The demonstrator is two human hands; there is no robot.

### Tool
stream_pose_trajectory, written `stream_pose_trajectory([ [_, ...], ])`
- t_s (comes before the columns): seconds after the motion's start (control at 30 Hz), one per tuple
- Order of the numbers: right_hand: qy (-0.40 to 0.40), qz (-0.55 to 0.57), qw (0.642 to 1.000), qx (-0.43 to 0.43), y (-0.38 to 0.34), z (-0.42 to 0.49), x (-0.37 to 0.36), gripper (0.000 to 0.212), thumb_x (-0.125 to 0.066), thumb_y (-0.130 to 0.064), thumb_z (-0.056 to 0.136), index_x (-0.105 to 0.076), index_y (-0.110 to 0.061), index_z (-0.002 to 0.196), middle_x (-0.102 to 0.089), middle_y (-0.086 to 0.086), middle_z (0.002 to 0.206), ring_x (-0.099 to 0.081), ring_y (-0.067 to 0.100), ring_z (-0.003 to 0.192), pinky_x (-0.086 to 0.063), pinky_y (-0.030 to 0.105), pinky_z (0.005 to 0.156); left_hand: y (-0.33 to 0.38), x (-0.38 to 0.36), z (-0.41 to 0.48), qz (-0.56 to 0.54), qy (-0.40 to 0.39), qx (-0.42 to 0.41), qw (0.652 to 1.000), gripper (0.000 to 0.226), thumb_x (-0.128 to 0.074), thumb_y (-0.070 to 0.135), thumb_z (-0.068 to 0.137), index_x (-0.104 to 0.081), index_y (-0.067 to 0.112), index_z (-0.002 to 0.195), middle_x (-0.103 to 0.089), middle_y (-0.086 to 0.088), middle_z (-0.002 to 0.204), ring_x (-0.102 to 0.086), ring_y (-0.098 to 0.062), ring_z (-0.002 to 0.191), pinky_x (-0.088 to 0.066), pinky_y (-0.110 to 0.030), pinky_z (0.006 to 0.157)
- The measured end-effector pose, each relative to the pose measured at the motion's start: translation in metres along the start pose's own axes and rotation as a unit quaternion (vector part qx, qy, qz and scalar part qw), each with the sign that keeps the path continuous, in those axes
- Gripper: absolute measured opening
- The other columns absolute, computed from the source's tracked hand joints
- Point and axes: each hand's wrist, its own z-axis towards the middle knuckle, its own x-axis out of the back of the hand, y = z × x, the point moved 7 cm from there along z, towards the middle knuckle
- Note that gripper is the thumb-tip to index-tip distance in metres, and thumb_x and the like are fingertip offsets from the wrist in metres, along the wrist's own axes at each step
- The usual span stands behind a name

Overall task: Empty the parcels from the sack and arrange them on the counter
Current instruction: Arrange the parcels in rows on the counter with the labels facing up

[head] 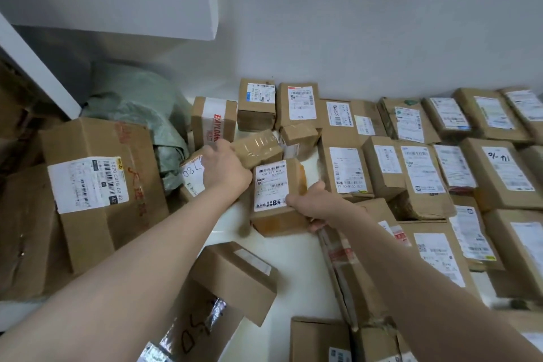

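the left hand [224, 169] is curled round one end of a small oblong parcel [260, 147]. it is wrapped all over in glossy clear tape that crinkles and catches the light, and lies slanted just past the hand, in the middle of the white counter [293, 267].

the right hand [311, 204] grips the near right corner of a squat cardboard box [274, 194], thumb over the top edge and fingers tucked beneath. this box is matte brown, with a white barcode label on top and amber tape down its right side. it sits tilted, just beside the taped parcel.

the sack [138, 109], pale grey-green woven plastic, lies slumped and creased in the far left corner against the wall. in front of it stands a large carton [97, 185] of dull brown card with red scrawl and a wide white label.

on the right, rows of parcels [417, 167] lie packed edge to edge as far as the wall, flat brown rectangles with white labels facing up. nearer me a plain box [235, 279] rests tipped on another one.
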Motion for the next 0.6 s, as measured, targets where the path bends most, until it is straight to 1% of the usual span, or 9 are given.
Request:
stream_pose_trajectory([
  [0.07, 0.005, 0.005, 1.0, -0.007, 0.002, 0.002, -0.003, 0.075, -0.052, -0.033, 0.092, -0.008, -0.001, 0.144, -0.058, 0.013, 0.092, -0.058, 0.02, 0.06, -0.053, 0.033, 0.063, 0.011, -0.004, 0.003, 0.049, -0.012, -0.051, 0.997, 0.063, -0.072, 0.02, 0.076, -0.04, 0.019, 0.131, -0.033, -0.012, 0.133, -0.036, -0.032, 0.124, -0.039, -0.04, 0.1],
  [0.13, 0.04, 0.022, 0.999, -0.007, 0.002, 0.007, -0.001, 0.067, -0.05, -0.025, 0.092, -0.015, 0.002, 0.142, -0.058, 0.011, 0.09, -0.06, 0.022, 0.068, -0.051, 0.033, 0.065, 0.017, -0.009, 0.008, 0.101, -0.025, -0.091, 0.99, 0.072, -0.074, 0.026, 0.076, -0.038, 0.022, 0.138, -0.034, -0.011, 0.135, -0.034, -0.031, 0.125, -0.035, -0.037, 0.104],
  [0.17, 0.083, 0.025, 0.996, 0.002, 0.0, 0.009, 0.006, 0.06, -0.051, -0.026, 0.092, -0.023, 0.0, 0.139, -0.058, 0.01, 0.097, -0.062, 0.024, 0.08, -0.052, 0.035, 0.07, 0.02, -0.012, 0.012, 0.119, -0.029, -0.105, 0.987, 0.074, -0.075, 0.028, 0.076, -0.038, 0.022, 0.14, -0.035, -0.01, 0.137, -0.034, -0.031, 0.126, -0.033, -0.036, 0.105],
  [0.23, 0.193, 0.014, 0.98, 0.038, -0.005, 0.016, 0.029, 0.052, -0.054, -0.028, 0.092, -0.035, -0.006, 0.135, -0.055, 0.009, 0.117, -0.056, 0.028, 0.105, -0.047, 0.036, 0.079, 0.022, -0.018, 0.021, 0.15, -0.036, -0.12, 0.981, 0.076, -0.075, 0.029, 0.076, -0.037, 0.021, 0.142, -0.036, -0.01, 0.139, -0.034, -0.03, 0.127, -0.033, -0.037, 0.105],
  [0.33, 0.27, -0.01, 0.955, 0.123, -0.026, 0.027, 0.057, 0.052, -0.055, -0.021, 0.091, -0.037, -0.012, 0.139, -0.044, 0.007, 0.137, -0.039, 0.03, 0.123, -0.037, 0.037, 0.093, 0.024, -0.028, 0.035, 0.19, -0.057, -0.128, 0.972, 0.077, -0.074, 0.031, 0.077, -0.036, 0.021, 0.143, -0.035, -0.009, 0.143, -0.033, -0.03, 0.129, -0.036, -0.04, 0.102],
  [0.43, 0.288, -0.059, 0.939, 0.181, -0.052, 0.047, 0.077, 0.057, -0.056, -0.017, 0.091, -0.036, -0.016, 0.144, -0.039, 0.002, 0.145, -0.032, 0.029, 0.129, -0.032, 0.035, 0.104, 0.021, -0.04, 0.048, 0.19, -0.103, -0.151, 0.965, 0.085, -0.075, 0.036, 0.078, -0.029, 0.024, 0.148, -0.029, -0.005, 0.152, -0.028, -0.03, 0.136, -0.035, -0.044, 0.105],
  [0.5, 0.272, -0.097, 0.937, 0.199, -0.067, 0.064, 0.081, 0.069, -0.058, -0.013, 0.09, -0.026, -0.02, 0.151, -0.026, -0.002, 0.156, -0.026, 0.029, 0.135, -0.029, 0.034, 0.108, 0.014, -0.048, 0.051, 0.204, -0.138, -0.173, 0.954, 0.093, -0.073, 0.042, 0.079, -0.017, 0.028, 0.152, -0.019, -0.002, 0.158, -0.02, -0.03, 0.141, -0.031, -0.046, 0.11],
  [0.57, 0.251, -0.145, 0.936, 0.199, -0.076, 0.081, 0.076, 0.082, -0.058, -0.009, 0.088, -0.013, -0.023, 0.155, -0.015, -0.003, 0.16, -0.023, 0.029, 0.139, -0.029, 0.034, 0.108, 0.008, -0.051, 0.053, 0.252, -0.126, -0.193, 0.94, 0.095, -0.071, 0.042, 0.081, -0.011, 0.03, 0.153, -0.015, -0.005, 0.158, -0.017, -0.03, 0.142, -0.028, -0.045, 0.11],
  [0.6, 0.25, -0.159, 0.935, 0.193, -0.077, 0.086, 0.073, 0.085, -0.058, -0.007, 0.087, -0.01, -0.024, 0.155, -0.017, -0.001, 0.158, -0.025, 0.03, 0.137, -0.032, 0.034, 0.106, 0.005, -0.051, 0.053, 0.278, -0.107, -0.199, 0.934, 0.093, -0.071, 0.041, 0.081, -0.012, 0.03, 0.152, -0.021, -0.009, 0.155, -0.021, -0.03, 0.137, -0.029, -0.042, 0.108],
])
